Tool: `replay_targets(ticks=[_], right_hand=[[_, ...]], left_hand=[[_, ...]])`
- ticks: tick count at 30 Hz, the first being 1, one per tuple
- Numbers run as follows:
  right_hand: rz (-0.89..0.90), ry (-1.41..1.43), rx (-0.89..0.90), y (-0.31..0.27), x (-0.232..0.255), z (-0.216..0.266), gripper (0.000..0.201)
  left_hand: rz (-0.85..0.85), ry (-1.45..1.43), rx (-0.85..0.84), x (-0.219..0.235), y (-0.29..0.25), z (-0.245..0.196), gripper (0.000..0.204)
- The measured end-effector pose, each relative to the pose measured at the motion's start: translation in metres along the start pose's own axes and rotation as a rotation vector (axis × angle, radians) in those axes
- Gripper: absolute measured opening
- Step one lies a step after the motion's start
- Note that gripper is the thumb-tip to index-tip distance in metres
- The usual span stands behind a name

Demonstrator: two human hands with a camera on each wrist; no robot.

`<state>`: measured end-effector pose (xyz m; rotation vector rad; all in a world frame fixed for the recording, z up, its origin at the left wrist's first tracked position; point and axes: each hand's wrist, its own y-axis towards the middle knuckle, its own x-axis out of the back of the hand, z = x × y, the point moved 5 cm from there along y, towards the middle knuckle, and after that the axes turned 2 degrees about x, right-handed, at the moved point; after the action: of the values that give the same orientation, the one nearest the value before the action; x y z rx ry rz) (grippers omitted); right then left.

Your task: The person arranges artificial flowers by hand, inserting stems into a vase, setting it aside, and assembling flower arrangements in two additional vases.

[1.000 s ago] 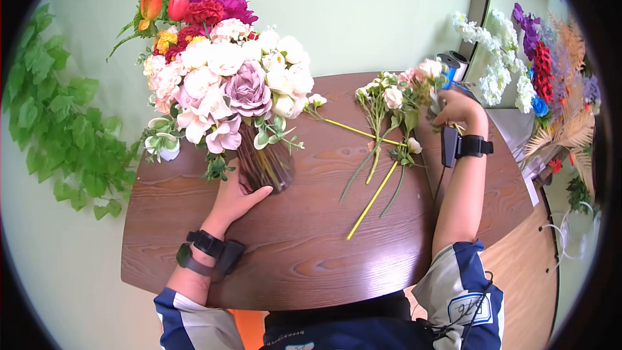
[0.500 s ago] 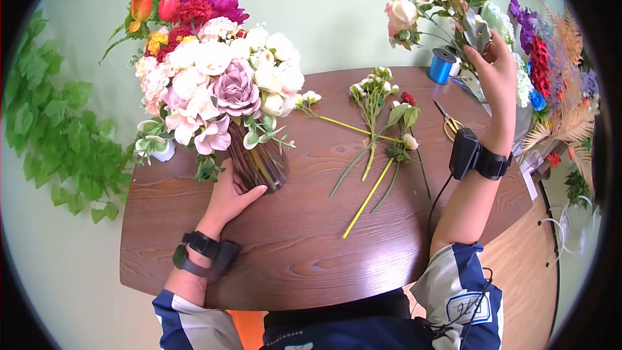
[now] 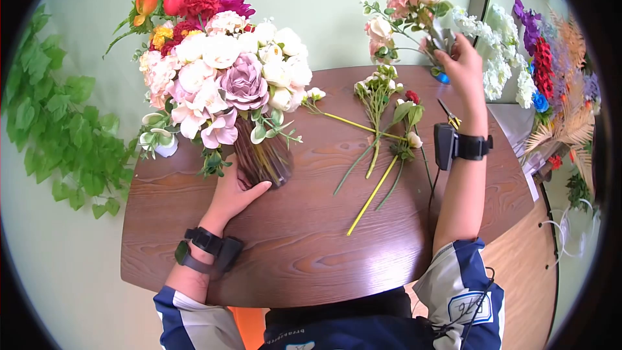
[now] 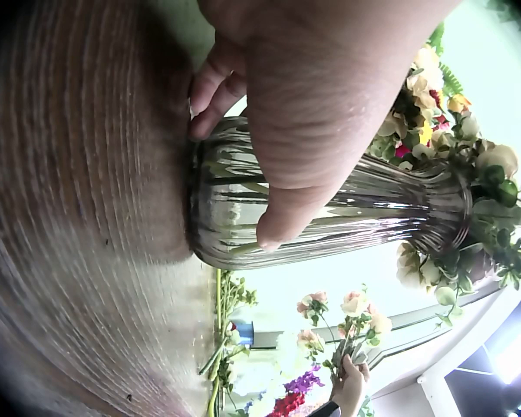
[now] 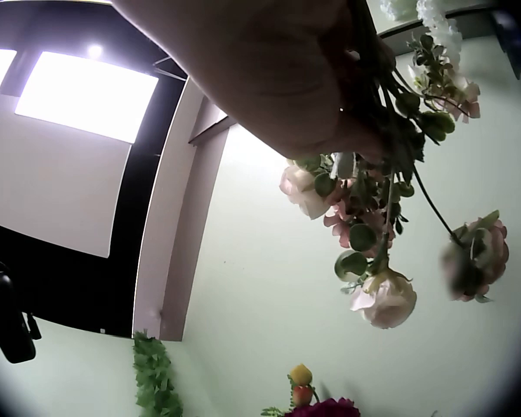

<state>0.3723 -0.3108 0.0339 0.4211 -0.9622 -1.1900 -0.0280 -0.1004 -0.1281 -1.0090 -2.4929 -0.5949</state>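
In the head view my left hand (image 3: 228, 193) grips the lower part of a ribbed glass vase (image 3: 262, 159), which stands on the table. The left wrist view shows the thumb and fingers around the vase's clear wall (image 4: 391, 208). A large bouquet (image 3: 220, 52) of white, blush, mauve, red and orange flowers fills it. Up at the back right, my right hand (image 3: 464, 70) pinches the stems of a bunch of pink and cream roses (image 3: 402, 1). Seen from the right wrist, their rose heads (image 5: 384, 298) spread out beyond the fingers.
Loose flower stems (image 3: 372, 196) with small white blooms lie mid-table. Scissors (image 3: 448, 112) rest near the right forearm, with a blue ribbon spool (image 3: 442, 78) behind. Leafy vines (image 3: 58, 110) hang at the left wall; more flowers (image 3: 543, 68) stand at the right.
My right hand has lifted the pink rose bunch up off the back right of the table, then brought it slightly left and down. The left hand stays on the vase.
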Motion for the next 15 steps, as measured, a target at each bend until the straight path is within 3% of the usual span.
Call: replay_targets(ticks=[6, 8, 10, 15], right_hand=[[0.061, -0.195, -0.140, -0.016, -0.045, -0.075, 0.037], [0.051, -0.192, -0.160, -0.031, -0.060, -0.121, 0.038], [0.140, -0.371, -0.285, -0.044, -0.071, -0.173, 0.040], [0.215, -0.363, -0.452, -0.053, -0.056, -0.178, 0.047]], left_hand=[[-0.010, -0.001, 0.013, 0.001, 0.001, 0.002, 0.068], [-0.013, 0.019, 0.014, 0.002, 0.000, 0.005, 0.067], [-0.022, 0.047, 0.003, 0.002, 0.001, 0.007, 0.067], [-0.001, 0.020, 0.008, 0.002, 0.002, 0.003, 0.066]])
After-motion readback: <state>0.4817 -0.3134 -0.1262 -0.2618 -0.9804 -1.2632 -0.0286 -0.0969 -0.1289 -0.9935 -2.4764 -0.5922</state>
